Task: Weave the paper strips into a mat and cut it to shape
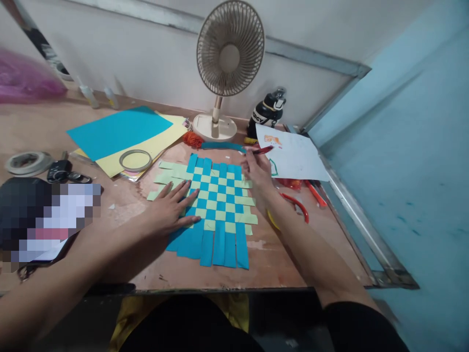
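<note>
Left hand (171,209), fingers spread, hides some woven paper (220,201); right hand (258,169) clasps a red pen (264,150) (tip unclear).

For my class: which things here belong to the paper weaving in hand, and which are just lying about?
Likely in the job:
woven paper mat, under the left hand
blue strip, near the right hand
red pen-like item, also there

Likely just lying about:
desk fan
black bottle
key fob

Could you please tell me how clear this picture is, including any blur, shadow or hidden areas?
In the head view, the checkered paper weave reads clearly; coarse pixel blocks cover much of the phone; the pink bag looks soft; a faint slanted shadow falls on the blue wall.
</note>
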